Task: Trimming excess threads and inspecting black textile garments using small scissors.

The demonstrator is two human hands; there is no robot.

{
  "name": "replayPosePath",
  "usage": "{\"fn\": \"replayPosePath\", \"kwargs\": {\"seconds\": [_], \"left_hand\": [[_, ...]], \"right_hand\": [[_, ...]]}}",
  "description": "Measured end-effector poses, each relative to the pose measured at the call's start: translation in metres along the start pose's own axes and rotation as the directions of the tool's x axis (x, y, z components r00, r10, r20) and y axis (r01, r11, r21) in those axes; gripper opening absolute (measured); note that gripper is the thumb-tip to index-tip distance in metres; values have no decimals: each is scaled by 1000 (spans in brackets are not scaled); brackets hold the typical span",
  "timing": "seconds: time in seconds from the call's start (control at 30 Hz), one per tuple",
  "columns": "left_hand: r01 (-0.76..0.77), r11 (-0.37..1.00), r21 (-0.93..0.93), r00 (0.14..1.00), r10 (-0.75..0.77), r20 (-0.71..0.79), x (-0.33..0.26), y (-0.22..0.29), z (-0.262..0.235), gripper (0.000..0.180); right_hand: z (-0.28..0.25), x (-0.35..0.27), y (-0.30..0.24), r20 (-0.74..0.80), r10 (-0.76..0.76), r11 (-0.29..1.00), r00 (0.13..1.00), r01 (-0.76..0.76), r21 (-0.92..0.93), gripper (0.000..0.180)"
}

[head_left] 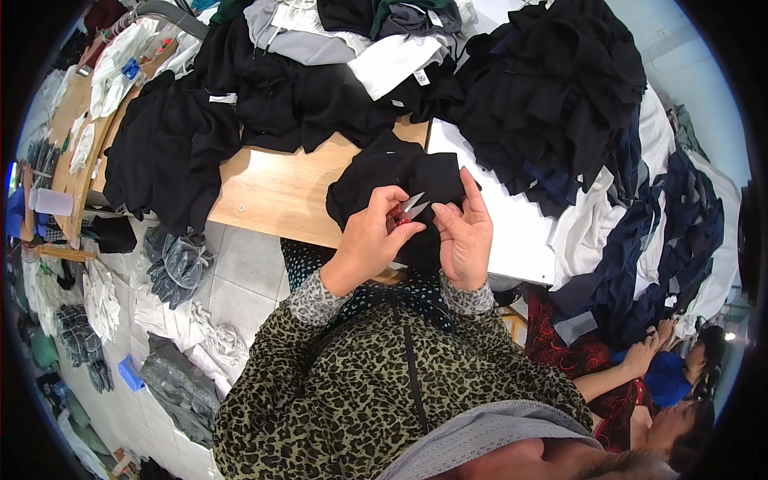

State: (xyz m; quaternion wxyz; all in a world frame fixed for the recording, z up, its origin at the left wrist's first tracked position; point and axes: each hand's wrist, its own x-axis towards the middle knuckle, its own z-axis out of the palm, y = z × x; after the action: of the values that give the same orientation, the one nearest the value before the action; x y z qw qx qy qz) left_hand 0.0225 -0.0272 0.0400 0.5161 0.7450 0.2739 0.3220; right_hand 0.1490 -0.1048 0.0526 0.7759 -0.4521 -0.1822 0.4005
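Observation:
In front of me my left hand (370, 240) is closed around small thread snips (410, 210) with red handles. Their bare blades are apart and point toward my other hand. My right hand (467, 240) is just right of the blades, its index finger stretched up and its thumb bent in against another finger. Whatever is pinched there is too small to make out. Beneath both hands a crumpled black garment (372, 172) lies at the near table edge, partly hidden by my fingers.
Black garments heap at the left (172, 144) and in a tall pile (552, 88) at the right. The wooden tabletop (272, 196) meets a white board (512, 240). Navy and white cloth hangs at right, beside a co-worker's arm (612, 380). Bagged clothes (178, 268) lie on the floor.

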Motion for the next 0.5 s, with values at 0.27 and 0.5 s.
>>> {"fn": "replayPosePath", "kwargs": {"seconds": [0.27,0.5], "left_hand": [[1,1000,-31,1000,-1,18,1,1,1,44],[-3,1000,-29,1000,3,16,2,4,1,42]], "right_hand": [[2,-1,0,-4,0,1000,1000,0,1,65],[2,-2,0,-5,-9,1000,1000,9,-3,65]]}}
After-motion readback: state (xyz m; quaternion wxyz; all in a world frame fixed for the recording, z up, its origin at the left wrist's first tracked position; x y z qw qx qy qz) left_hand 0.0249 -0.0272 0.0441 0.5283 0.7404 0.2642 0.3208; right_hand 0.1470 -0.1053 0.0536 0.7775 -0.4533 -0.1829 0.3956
